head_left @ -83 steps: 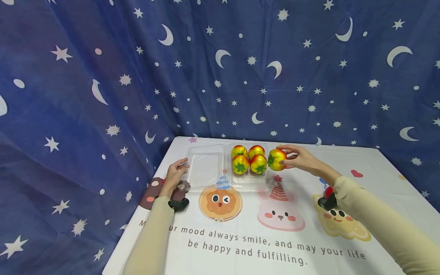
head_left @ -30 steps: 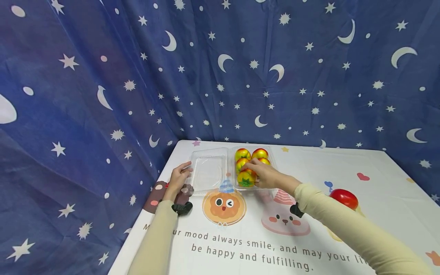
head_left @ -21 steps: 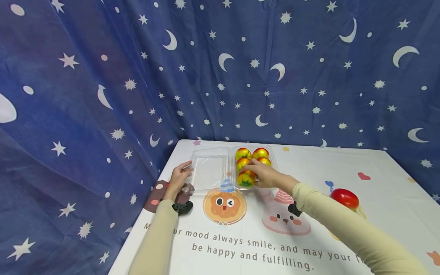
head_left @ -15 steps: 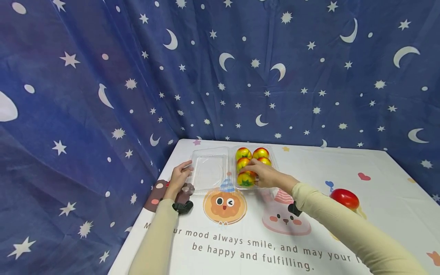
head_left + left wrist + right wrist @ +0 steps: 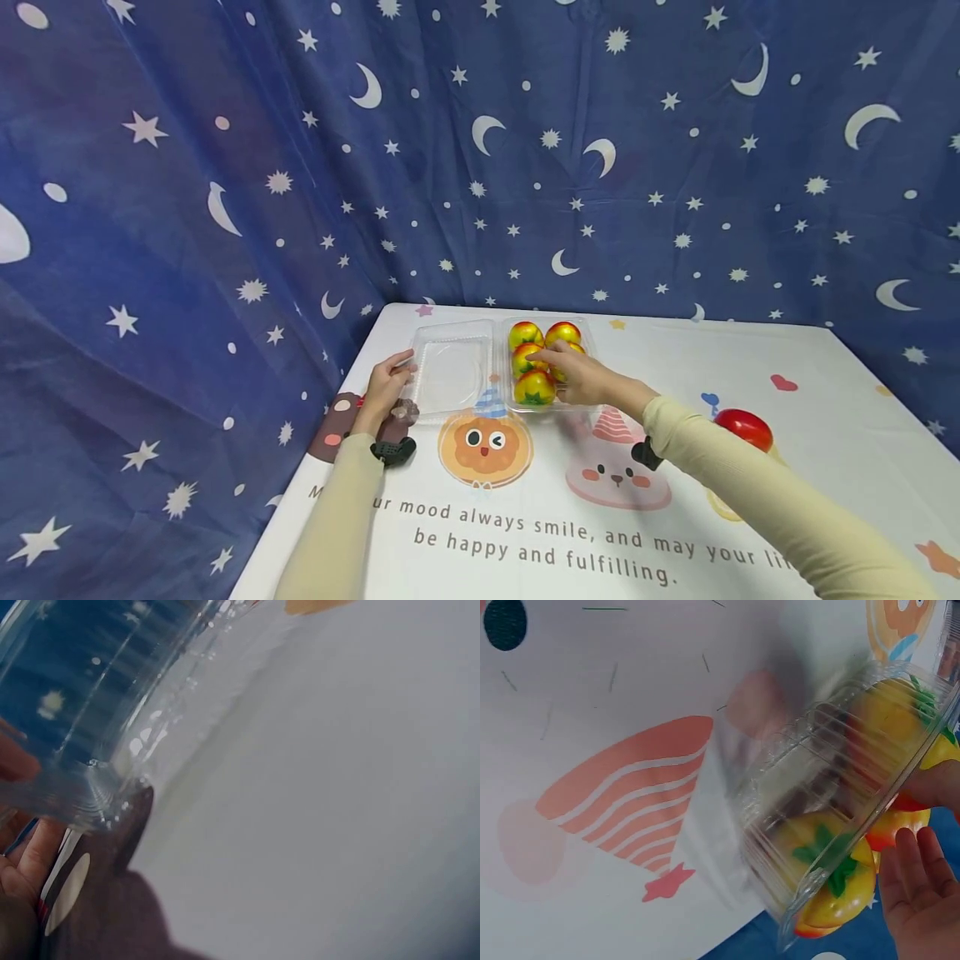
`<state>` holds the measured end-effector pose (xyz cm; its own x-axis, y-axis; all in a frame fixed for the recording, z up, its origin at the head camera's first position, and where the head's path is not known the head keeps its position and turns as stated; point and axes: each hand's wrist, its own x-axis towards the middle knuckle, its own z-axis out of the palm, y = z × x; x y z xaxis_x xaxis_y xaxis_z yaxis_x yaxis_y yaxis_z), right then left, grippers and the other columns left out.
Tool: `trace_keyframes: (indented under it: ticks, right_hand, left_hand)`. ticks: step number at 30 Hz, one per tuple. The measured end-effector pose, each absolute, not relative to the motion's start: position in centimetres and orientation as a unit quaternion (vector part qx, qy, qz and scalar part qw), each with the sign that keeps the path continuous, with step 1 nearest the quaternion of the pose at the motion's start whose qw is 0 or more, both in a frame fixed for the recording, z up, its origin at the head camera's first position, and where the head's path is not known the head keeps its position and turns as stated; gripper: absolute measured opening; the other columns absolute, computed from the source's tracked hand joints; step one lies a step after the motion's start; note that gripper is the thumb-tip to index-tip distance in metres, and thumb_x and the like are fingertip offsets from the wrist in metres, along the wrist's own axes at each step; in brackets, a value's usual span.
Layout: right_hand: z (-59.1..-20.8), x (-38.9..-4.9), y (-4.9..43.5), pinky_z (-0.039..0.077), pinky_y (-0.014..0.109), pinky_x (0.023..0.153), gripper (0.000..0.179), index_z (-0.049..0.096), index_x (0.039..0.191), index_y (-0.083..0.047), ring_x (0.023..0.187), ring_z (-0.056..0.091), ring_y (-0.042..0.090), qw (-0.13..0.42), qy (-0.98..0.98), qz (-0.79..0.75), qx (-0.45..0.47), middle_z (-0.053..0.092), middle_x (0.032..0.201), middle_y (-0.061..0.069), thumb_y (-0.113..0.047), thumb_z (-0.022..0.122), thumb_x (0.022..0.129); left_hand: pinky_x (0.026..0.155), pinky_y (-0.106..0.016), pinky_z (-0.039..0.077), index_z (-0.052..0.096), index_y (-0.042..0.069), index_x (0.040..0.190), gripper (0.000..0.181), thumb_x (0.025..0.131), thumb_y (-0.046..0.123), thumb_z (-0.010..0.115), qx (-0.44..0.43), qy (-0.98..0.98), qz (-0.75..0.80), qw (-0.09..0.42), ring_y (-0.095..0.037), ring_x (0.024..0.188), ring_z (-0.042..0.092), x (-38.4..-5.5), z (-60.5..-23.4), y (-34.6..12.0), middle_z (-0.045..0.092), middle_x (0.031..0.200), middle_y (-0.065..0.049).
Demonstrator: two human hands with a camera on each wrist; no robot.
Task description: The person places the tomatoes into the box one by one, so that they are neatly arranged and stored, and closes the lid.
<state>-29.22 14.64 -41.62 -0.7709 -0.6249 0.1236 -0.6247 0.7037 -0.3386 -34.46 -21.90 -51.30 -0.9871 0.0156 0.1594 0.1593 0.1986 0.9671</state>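
A clear plastic clamshell box lies open on the table, its lid (image 5: 450,375) to the left and its base (image 5: 585,408) to the right. Several yellow-red persimmon-like fruits with green leafy tops sit in the base; the front-left fruit (image 5: 535,388) is nearest the viewer. My left hand (image 5: 387,385) pinches the lid's left edge, thumb on one side and fingers on the other in the left wrist view. Over the base, my right hand (image 5: 581,377) has loosened fingers beside the front-left fruit. The right wrist view shows its fingers (image 5: 911,881) extended, gripping nothing.
A glossy red oval fruit (image 5: 744,429) lies on the table right of the box, near the right forearm. The white printed tablecloth (image 5: 525,575) covers the table. Behind it hangs a blue star-and-moon curtain (image 5: 420,150).
My right hand carried a persimmon-like fruit from right of the box into the base's front-left spot, then let go and shifted slightly off it. My left hand stays on the lid.
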Motion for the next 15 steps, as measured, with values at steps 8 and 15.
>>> trace_keyframes:
  ticks: [8,15]
  right_hand:
    - [-41.3,-28.4,16.9,0.053,0.046,0.086,0.065,0.055,0.135,-0.002,0.102,0.059,0.037,-0.004,0.926,-0.209,-0.315,0.051,0.123,0.021,0.005,0.072,0.073]
    - [-40.4,-27.7,21.1,0.054,0.046,0.08,0.055,0.058,0.13,-0.001,0.103,0.061,0.036,-0.023,0.937,-0.211,-0.278,0.056,0.117,0.021,-0.004,0.075,0.078]
  left_hand:
    - [0.078,-0.016,0.045,0.05,-0.006,0.14,0.053,0.087,-0.005,0.047,-0.066,-0.771,-0.631,0.048,-0.038,0.121,0.056,-34.7,-51.7,-21.3,0.054,0.137,-0.027]
    - [0.079,-0.018,0.044,0.05,-0.005,0.14,0.051,0.09,-0.003,0.048,-0.061,-0.776,-0.625,0.057,-0.037,0.12,0.057,-34.7,-51.5,-22.0,0.058,0.13,-0.028]
